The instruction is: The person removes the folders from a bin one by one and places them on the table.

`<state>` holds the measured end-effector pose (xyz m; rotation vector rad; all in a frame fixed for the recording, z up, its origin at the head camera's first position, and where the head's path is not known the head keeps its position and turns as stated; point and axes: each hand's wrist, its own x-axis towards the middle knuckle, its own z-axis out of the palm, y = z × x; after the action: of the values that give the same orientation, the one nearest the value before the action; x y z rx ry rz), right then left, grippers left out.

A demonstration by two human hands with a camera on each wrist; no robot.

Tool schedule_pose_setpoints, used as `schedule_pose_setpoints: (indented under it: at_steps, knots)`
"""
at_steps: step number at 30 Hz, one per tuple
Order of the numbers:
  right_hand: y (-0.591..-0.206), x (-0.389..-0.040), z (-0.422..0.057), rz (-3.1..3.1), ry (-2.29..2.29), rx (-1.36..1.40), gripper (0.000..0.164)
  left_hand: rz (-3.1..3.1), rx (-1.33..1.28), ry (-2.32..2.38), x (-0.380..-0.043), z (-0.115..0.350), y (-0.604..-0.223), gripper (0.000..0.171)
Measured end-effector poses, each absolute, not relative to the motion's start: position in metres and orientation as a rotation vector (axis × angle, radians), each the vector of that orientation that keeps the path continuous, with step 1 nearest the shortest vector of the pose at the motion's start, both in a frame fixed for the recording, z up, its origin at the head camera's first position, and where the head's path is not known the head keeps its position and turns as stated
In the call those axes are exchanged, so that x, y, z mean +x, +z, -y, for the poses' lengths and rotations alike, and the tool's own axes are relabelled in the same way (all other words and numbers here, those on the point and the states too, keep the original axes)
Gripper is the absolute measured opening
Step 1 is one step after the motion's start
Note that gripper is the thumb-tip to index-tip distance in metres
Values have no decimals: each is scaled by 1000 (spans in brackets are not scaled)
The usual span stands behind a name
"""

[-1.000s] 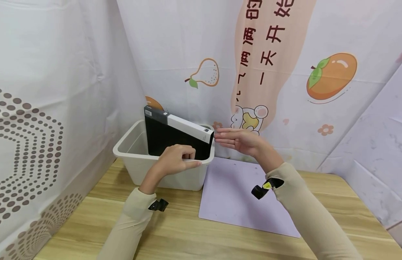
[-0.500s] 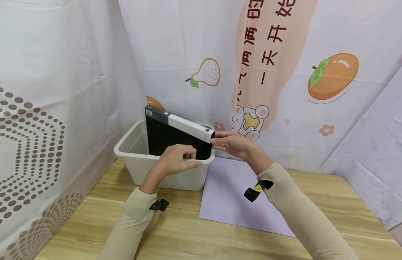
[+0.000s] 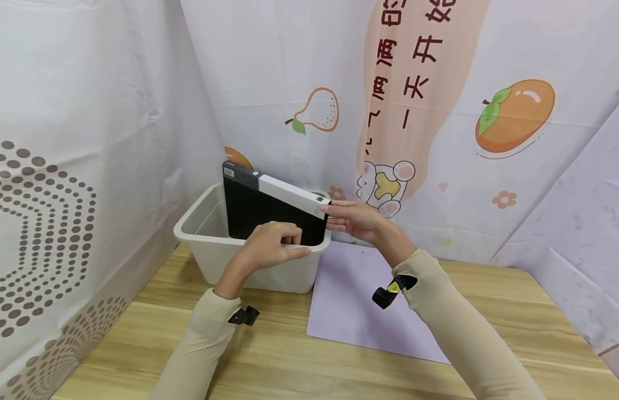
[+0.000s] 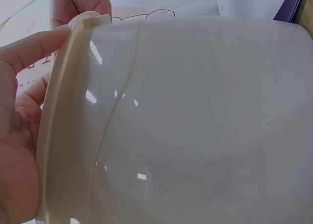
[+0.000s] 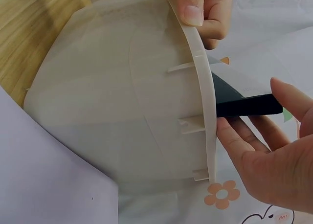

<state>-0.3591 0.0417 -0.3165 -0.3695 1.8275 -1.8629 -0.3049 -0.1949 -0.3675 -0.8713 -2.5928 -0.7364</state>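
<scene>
A black file folder (image 3: 269, 214) with a grey and white spine stands tilted in a cream plastic bin (image 3: 259, 272), its spine facing up and sloping down to the right. My left hand (image 3: 271, 244) grips the bin's near rim, thumb outside and the other fingers bent over the inside; the left wrist view shows the thumb on the rim (image 4: 61, 82). At the folder's lower right corner is my right hand (image 3: 357, 219). In the right wrist view its thumb lies on one side of the folder (image 5: 249, 105) and its fingers on the other. The folder's bottom is hidden inside the bin.
A pale purple board (image 3: 369, 300) lies on the wooden table (image 3: 269, 355), right of the bin and close against it. Printed curtains (image 3: 259, 72) hang behind and to the left of the table.
My right hand has moved left from beside the folder onto its right corner, and its thumb now lies on the spine. The left hand, bin and folder have stayed in place.
</scene>
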Motion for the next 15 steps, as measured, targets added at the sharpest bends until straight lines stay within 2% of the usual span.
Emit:
schedule_pose_setpoints:
  at_steps: [15]
  knots:
    - [-315, -360, -39, -1941, -1836, -383, 47, 2608, -864, -736, -305, 194, -367, 39]
